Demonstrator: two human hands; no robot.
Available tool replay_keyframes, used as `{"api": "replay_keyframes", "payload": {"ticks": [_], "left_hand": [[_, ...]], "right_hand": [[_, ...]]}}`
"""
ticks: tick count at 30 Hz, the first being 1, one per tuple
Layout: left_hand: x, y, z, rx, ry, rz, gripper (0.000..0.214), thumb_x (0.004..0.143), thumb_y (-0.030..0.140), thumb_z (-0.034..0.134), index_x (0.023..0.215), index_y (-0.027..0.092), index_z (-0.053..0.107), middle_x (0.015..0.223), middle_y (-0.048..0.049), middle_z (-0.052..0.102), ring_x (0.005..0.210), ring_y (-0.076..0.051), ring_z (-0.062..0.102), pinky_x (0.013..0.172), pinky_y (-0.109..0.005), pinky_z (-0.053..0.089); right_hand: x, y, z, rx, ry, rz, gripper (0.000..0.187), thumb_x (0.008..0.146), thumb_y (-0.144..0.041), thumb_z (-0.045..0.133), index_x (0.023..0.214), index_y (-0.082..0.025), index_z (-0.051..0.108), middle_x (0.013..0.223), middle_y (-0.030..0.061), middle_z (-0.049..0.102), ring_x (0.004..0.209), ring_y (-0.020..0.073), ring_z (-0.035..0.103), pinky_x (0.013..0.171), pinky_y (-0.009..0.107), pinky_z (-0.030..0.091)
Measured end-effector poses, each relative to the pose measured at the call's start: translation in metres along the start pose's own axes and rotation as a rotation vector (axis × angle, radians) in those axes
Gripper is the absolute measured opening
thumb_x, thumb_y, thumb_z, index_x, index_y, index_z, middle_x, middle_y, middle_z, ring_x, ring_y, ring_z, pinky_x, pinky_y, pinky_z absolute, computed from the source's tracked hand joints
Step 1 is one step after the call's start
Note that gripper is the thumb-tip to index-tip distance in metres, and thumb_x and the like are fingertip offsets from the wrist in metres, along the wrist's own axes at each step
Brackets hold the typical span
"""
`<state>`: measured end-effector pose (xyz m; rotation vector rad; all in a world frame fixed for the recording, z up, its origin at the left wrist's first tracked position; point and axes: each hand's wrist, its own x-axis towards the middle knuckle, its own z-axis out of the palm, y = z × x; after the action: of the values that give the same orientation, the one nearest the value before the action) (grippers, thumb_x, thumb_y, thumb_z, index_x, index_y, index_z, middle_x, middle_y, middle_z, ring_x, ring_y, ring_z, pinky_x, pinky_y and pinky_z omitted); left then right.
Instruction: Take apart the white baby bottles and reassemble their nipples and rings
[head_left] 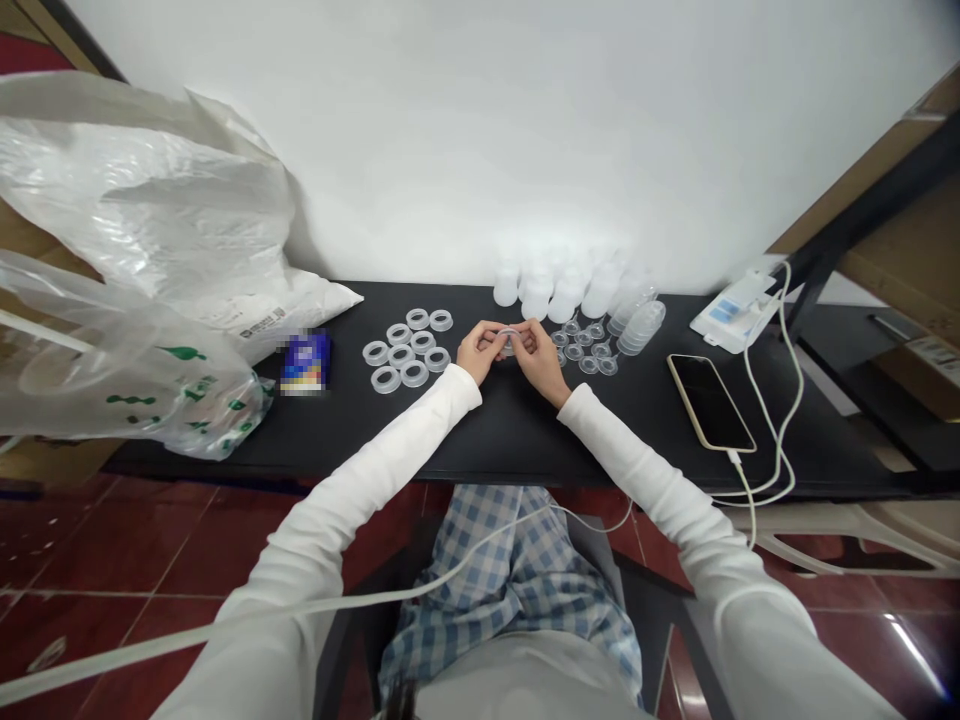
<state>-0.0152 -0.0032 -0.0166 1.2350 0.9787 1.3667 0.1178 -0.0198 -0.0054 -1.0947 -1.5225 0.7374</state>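
Note:
My left hand point(481, 350) and my right hand point(538, 357) meet over the middle of the black table. Between their fingertips they grip a translucent plastic ring point(509, 335); whether a teat sits inside it is too small to tell. Left of my hands lie several similar translucent rings point(401, 355), loosely in rows. Close to my right hand are several small clear silicone teats point(589, 363), wide flange down. Behind them stand several frosted plastic caps point(536, 297), partly blurred by bright light. A leaning stack of clear domed covers point(643, 327) is to their right.
A phone point(711, 403) on a white cable lies at right, near a white power strip point(735, 312). A blurred blue packet point(306, 362) and large plastic bags point(150, 220) occupy the left. The white wall point(480, 130) rises behind the table point(495, 440). A cable crosses my lap.

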Motion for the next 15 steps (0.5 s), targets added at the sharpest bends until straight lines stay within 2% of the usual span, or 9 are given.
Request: {"api": "replay_keyframes", "payload": {"ticks": [5, 15], "left_hand": [[0.000, -0.004, 0.000, 0.070, 0.009, 0.009, 0.029, 0.074, 0.040, 0.082, 0.085, 0.018, 0.066, 0.064, 0.0049, 0.060, 0.050, -0.006, 0.054, 0.050, -0.019, 0.046], [-0.002, -0.008, 0.003, 0.166, 0.060, 0.028, 0.019, 0.080, 0.032, 0.077, 0.089, 0.021, 0.066, 0.068, 0.0046, 0.059, 0.055, -0.007, 0.056, 0.055, -0.019, 0.047]], "right_hand": [[-0.001, 0.012, 0.004, 0.061, 0.032, 0.045, 0.022, 0.088, -0.044, 0.059, 0.085, -0.023, 0.054, 0.068, -0.0050, 0.058, 0.060, 0.0109, 0.050, 0.059, 0.026, 0.041], [0.003, 0.025, 0.005, 0.174, 0.015, 0.084, 0.028, 0.085, -0.049, 0.065, 0.091, -0.022, 0.058, 0.074, -0.0031, 0.060, 0.063, 0.0109, 0.054, 0.063, 0.027, 0.045]]}}
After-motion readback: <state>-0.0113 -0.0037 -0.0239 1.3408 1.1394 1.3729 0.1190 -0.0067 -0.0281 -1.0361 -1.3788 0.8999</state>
